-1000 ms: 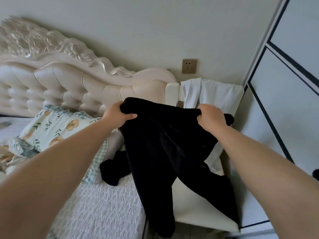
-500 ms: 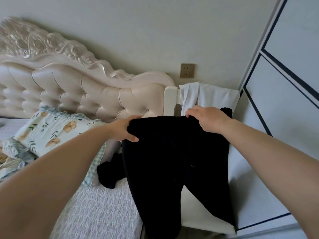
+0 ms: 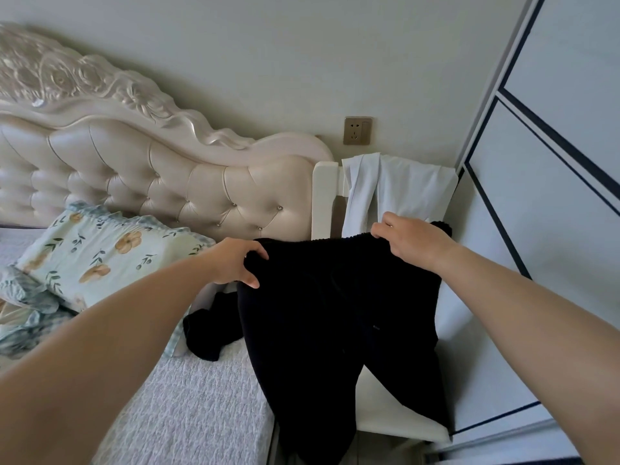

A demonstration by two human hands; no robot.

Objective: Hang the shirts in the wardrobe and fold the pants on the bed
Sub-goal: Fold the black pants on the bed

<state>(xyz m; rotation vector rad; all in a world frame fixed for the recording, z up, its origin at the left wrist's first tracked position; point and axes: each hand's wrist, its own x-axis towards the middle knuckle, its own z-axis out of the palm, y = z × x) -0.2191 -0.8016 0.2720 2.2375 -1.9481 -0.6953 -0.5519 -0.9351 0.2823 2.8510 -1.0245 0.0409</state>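
Black pants (image 3: 339,317) hang by the waistband between my two hands, their legs dropping over the bed's right edge and a white chair. My left hand (image 3: 233,263) grips the waistband's left end, fingers curled round the cloth. My right hand (image 3: 407,238) pinches the right end. A white garment (image 3: 399,193) is draped over the chair back behind the pants. Another black garment (image 3: 209,333) lies crumpled on the bed (image 3: 188,407) beside the pillow. The wardrobe (image 3: 550,203) stands shut at the right.
A floral pillow (image 3: 97,260) leans near the tufted cream headboard (image 3: 141,182). The white chair (image 3: 396,417) stands between bed and wardrobe. A wall socket (image 3: 357,130) sits above the chair.
Both hands have lowered the pants' waistband, and it now hangs spread flatter between them. The view has tilted slightly, so the headboard and chair sit lower in the frame.
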